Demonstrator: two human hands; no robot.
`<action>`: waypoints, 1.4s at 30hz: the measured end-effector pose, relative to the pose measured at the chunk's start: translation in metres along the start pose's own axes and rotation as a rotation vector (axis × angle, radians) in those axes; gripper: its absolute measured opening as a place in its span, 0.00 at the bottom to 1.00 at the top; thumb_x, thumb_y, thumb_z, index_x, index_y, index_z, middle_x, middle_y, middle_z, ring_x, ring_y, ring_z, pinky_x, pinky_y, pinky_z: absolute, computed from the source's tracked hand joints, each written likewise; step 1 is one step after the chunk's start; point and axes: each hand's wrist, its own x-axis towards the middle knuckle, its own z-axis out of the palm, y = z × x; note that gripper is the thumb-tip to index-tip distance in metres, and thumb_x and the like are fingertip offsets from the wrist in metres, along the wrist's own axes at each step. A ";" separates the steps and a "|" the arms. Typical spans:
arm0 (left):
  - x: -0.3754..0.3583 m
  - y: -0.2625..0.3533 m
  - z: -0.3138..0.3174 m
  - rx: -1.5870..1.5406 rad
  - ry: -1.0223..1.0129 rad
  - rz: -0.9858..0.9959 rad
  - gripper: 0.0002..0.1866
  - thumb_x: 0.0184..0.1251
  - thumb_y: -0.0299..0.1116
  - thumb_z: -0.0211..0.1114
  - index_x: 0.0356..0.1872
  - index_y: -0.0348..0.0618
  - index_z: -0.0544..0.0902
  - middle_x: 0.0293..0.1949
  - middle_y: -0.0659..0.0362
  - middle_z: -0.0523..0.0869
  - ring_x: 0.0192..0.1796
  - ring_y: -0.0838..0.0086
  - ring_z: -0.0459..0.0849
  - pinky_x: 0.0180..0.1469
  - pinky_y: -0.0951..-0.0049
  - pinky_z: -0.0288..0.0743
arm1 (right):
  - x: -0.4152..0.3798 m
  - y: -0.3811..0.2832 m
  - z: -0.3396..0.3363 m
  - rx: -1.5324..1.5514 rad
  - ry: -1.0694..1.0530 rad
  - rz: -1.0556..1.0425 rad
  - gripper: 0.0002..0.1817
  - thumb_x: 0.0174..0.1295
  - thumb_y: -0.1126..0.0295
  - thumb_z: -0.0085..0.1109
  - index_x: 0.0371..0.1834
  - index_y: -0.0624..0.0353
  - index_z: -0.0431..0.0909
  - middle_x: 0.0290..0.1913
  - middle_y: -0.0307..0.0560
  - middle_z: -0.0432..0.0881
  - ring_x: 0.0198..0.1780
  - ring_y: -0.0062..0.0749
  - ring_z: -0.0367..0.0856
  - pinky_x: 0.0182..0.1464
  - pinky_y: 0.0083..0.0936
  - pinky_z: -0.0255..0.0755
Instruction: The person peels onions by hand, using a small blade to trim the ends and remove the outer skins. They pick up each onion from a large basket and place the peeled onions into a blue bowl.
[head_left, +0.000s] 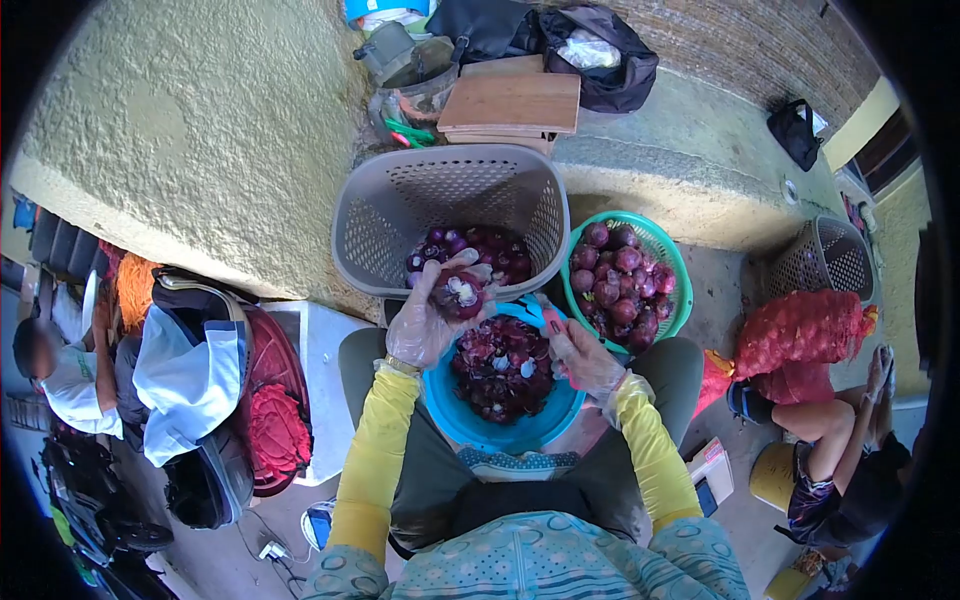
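My left hand point(425, 320), in a clear plastic glove, is closed around a red onion point(460, 295) whose pale cut end faces up. My right hand point(588, 360), gloved as well, grips what looks like a small blue-bladed knife point(530, 312), partly hidden by the fingers. Between my knees stands a blue basin point(437, 405) holding dark onion skins point(500, 375). Beyond it, a grey perforated basket point(355, 225) contains shiny peeled onions point(505, 250). To the right, a green colander point(683, 270) is heaped with unpeeled red onions point(622, 275).
A red mesh sack point(800, 335) of onions lies at right, near a grey basket point(845, 255) and a seated person point(840, 450). Wooden boards point(510, 105) and bags point(605, 60) rest on the ledge. Another person point(75, 380) sits at far left, beyond a white box point(330, 380).
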 end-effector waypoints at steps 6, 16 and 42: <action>0.003 -0.002 -0.002 0.110 -0.019 -0.086 0.34 0.81 0.63 0.51 0.67 0.42 0.77 0.59 0.51 0.85 0.57 0.64 0.86 0.55 0.59 0.86 | 0.010 -0.066 0.010 -0.042 -0.108 -0.076 0.19 0.79 0.51 0.56 0.55 0.56 0.73 0.37 0.32 0.72 0.34 0.15 0.70 0.36 0.19 0.70; 0.034 -0.016 0.004 0.050 -0.074 -0.094 0.30 0.82 0.51 0.56 0.75 0.43 0.69 0.69 0.53 0.77 0.69 0.66 0.77 0.69 0.55 0.74 | 0.088 -0.062 0.025 0.004 -0.046 -0.370 0.31 0.66 0.66 0.75 0.69 0.61 0.71 0.59 0.44 0.83 0.59 0.26 0.81 0.64 0.29 0.77; 0.041 -0.028 -0.005 0.757 -0.071 0.245 0.35 0.66 0.23 0.67 0.74 0.47 0.64 0.75 0.55 0.65 0.77 0.66 0.65 0.80 0.61 0.60 | 0.087 -0.074 0.018 0.069 -0.117 -0.129 0.23 0.73 0.58 0.64 0.67 0.55 0.76 0.38 0.35 0.82 0.31 0.13 0.75 0.23 0.14 0.62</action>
